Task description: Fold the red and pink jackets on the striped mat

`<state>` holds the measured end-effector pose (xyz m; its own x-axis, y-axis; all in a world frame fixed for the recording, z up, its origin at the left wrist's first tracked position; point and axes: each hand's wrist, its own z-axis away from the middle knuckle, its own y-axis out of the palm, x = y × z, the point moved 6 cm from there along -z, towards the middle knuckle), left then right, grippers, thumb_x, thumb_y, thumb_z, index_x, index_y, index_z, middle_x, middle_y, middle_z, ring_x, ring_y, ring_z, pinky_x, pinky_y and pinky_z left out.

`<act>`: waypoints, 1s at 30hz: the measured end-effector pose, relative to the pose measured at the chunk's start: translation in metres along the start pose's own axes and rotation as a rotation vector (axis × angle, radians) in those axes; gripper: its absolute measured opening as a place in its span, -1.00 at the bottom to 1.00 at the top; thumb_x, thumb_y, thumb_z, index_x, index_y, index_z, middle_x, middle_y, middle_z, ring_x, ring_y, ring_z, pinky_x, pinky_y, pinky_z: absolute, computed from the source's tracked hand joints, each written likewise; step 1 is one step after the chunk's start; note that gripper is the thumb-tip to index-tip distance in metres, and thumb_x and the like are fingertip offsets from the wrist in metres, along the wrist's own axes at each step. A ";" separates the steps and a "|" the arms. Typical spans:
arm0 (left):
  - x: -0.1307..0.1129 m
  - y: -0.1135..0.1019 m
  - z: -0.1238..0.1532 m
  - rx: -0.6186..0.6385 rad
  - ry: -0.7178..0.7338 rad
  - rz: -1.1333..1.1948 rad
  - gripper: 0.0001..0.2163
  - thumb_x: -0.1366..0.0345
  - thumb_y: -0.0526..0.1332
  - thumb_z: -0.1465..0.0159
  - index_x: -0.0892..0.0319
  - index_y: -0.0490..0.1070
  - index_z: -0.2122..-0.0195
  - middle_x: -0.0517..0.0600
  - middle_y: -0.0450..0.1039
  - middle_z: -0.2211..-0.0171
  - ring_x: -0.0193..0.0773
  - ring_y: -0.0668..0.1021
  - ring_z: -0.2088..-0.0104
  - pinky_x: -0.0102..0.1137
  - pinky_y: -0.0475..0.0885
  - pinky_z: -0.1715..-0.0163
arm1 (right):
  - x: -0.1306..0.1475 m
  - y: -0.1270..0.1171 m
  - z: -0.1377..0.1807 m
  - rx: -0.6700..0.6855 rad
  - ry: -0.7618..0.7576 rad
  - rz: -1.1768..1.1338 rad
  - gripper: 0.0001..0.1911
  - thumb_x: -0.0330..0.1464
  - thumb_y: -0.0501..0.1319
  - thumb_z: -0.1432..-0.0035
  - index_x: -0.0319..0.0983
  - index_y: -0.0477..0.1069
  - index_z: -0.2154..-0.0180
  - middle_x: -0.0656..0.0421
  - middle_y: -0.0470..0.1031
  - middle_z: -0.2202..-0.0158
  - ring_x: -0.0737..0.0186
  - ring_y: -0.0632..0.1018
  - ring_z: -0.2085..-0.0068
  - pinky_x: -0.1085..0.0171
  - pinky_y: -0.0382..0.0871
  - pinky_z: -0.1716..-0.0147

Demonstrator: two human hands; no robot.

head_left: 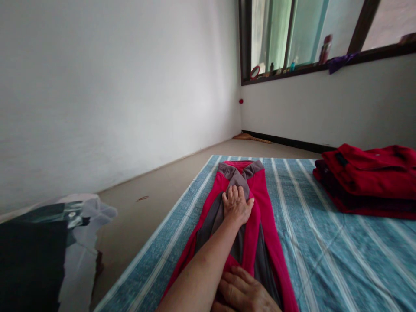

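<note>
While your left hand (237,206) lies palm-down on the magenta-and-grey garment (266,216), the relation to log, as I judge it, is lengthwise: the long axis runs from the far edge of the striped sheet (308,225) straight back toward you, roughly along the stripes. The grey band (256,168) at the far end sits just inside that far edge, near the far-left corner, and lies ahead of your left fingertips; the near end runs out of view at the bottom. Your left hand is the nearer one to the band, its forearm slanting across the cloth, fingers slightly spread and flat, nothing gripped. Your right hand (245,290) rests lower on the garment, close to your side, partly behind that forearm, fingers angled left across the axis and loosely bent; their tips are hidden, so can't tell if they pinch any cloth. Sideways, the garment lies nearer the sheet's left edge, well apart from the folded red stack (373,173) off to the right, by the far edge; right edge of the sheet not in view.
</note>
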<state>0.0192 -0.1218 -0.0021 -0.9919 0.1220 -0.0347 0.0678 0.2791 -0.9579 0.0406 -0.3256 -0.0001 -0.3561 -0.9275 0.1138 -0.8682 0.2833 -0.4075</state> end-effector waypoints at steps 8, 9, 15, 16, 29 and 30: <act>0.000 -0.001 0.000 0.012 -0.004 0.009 -0.39 -0.03 -0.04 -0.36 0.32 0.16 -0.28 0.25 0.15 -0.29 0.05 0.17 -0.29 0.02 0.09 -0.23 | 0.001 0.005 0.005 -0.057 0.019 0.013 -0.64 -0.22 -0.08 -0.41 -0.08 0.47 0.21 0.28 0.57 0.27 0.26 0.58 0.26 0.19 0.48 0.16; 0.000 -0.001 0.000 0.015 -0.002 0.009 -0.39 -0.03 -0.04 -0.36 0.31 0.16 -0.28 0.25 0.15 -0.29 0.05 0.17 -0.29 0.02 0.09 -0.23 | 0.000 0.005 0.006 -0.067 0.020 0.009 -0.65 -0.23 -0.08 -0.41 -0.08 0.47 0.21 0.28 0.57 0.26 0.27 0.58 0.26 0.19 0.48 0.15; 0.000 0.001 -0.001 0.025 0.004 0.010 -0.39 -0.04 -0.05 -0.36 0.31 0.15 -0.29 0.25 0.15 -0.29 0.05 0.16 -0.30 0.03 0.07 -0.23 | -0.001 0.006 0.006 0.053 -0.022 0.000 -0.71 -0.21 -0.03 -0.39 -0.09 0.45 0.14 0.25 0.58 0.20 0.25 0.59 0.24 0.17 0.51 0.14; 0.000 0.002 -0.001 0.028 0.004 0.009 -0.39 -0.04 -0.05 -0.36 0.31 0.15 -0.29 0.25 0.14 -0.30 0.05 0.15 -0.30 0.03 0.07 -0.23 | 0.000 0.007 0.006 0.100 -0.038 -0.006 -0.72 -0.21 0.00 -0.38 -0.10 0.45 0.13 0.24 0.59 0.20 0.24 0.59 0.23 0.17 0.51 0.13; 0.001 0.003 -0.004 0.072 -0.006 0.014 -0.39 -0.04 -0.05 -0.36 0.30 0.14 -0.30 0.24 0.13 -0.31 0.06 0.15 -0.30 0.05 0.06 -0.23 | -0.001 0.005 0.005 0.025 -0.038 0.004 -0.71 -0.21 -0.03 -0.39 -0.13 0.43 0.17 0.23 0.57 0.23 0.25 0.59 0.23 0.18 0.51 0.15; 0.002 0.002 -0.005 0.087 -0.009 0.016 -0.39 -0.04 -0.05 -0.36 0.30 0.13 -0.30 0.24 0.12 -0.31 0.06 0.14 -0.31 0.05 0.05 -0.23 | -0.001 0.008 0.008 -0.004 -0.036 0.007 -0.70 -0.21 -0.04 -0.40 -0.13 0.43 0.19 0.23 0.57 0.24 0.25 0.59 0.24 0.18 0.50 0.15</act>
<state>0.0180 -0.1159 -0.0025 -0.9917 0.1171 -0.0526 0.0747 0.1935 -0.9782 0.0370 -0.3248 -0.0105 -0.3498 -0.9336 0.0780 -0.8668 0.2909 -0.4050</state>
